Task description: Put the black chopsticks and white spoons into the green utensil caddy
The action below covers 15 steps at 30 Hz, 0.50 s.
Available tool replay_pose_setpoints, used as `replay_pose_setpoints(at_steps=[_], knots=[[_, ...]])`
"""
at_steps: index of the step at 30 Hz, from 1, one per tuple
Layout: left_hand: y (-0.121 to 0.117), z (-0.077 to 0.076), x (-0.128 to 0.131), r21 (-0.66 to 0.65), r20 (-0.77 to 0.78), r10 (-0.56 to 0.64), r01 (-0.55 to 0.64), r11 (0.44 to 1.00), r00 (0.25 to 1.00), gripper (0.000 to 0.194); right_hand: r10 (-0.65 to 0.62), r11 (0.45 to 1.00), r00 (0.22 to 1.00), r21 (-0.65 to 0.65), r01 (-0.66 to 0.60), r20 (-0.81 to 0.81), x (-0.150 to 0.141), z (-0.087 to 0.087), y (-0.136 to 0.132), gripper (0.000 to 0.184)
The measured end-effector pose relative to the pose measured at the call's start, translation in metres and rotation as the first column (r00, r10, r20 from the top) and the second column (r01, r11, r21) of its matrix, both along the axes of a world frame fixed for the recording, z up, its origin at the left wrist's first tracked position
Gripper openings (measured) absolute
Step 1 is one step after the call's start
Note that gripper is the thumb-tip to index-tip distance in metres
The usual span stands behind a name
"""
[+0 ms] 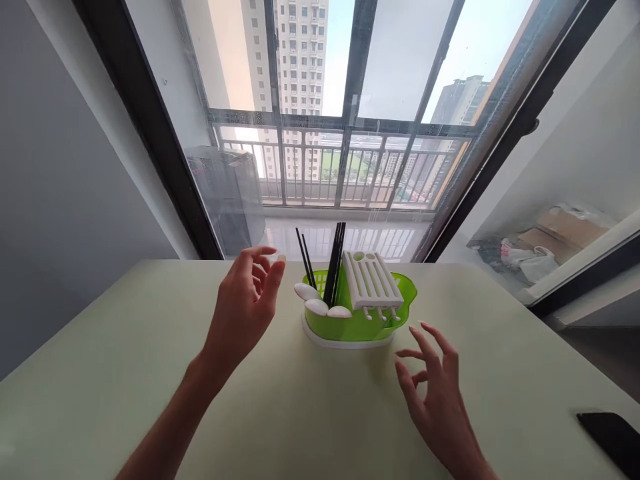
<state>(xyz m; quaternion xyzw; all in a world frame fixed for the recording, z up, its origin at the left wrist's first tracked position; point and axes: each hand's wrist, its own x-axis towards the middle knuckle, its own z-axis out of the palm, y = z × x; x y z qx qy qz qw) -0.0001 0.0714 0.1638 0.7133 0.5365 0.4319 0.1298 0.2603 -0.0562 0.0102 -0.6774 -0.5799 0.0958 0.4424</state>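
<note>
Nearest the camera, the right hand point(437, 393) hovers low over the pale green table point(125, 373), fingers spread and slightly curled, palm turned down and holding nothing; its fingertips point toward the green caddy and stop just short of its white base. At the far right edge of the table, well apart from that hand, lies a flat black phone point(613, 437), partly cut off by the frame. A little farther out, the left hand point(247, 307) is raised above the table with the wrist lifted, fingers loosely bent and the thumb apart from them, open and empty; it sits just beside the left end of the caddy without touching it. Between and beyond the two hands stands the green cutlery caddy point(357, 323) on a white tray, near the middle of the table toward its far edge. White spoons point(317, 303) rest in its left end with their bowls sticking out over the rim, black chopsticks point(334, 270) stand upright and slightly tilted in the middle, and a white slotted insert point(373, 280) leans tilted in its right part. Behind the table a large window point(350, 100) with dark frames shows a balcony railing point(340, 170) and tall apartment buildings.
</note>
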Motion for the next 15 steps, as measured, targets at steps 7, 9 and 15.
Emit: replay_pose_setpoints(at_steps=[7,9,15], knots=[[-0.015,0.017,-0.005,0.083,0.046,0.037,-0.04,0.996,0.998,0.042,0.057,0.995,0.98,-0.09,-0.04,0.192,-0.003,-0.024,0.034,0.045],[-0.019,0.02,-0.005,0.085,0.04,0.037,-0.04,0.996,0.999,0.041,0.023,0.998,0.976,-0.063,-0.009,0.215,-0.005,-0.029,0.04,0.044],[-0.023,0.023,-0.007,0.1,0.025,0.022,-0.024,0.995,0.999,0.04,-0.043,0.99,0.971,-0.118,0.072,0.236,-0.004,-0.026,0.048,0.042]])
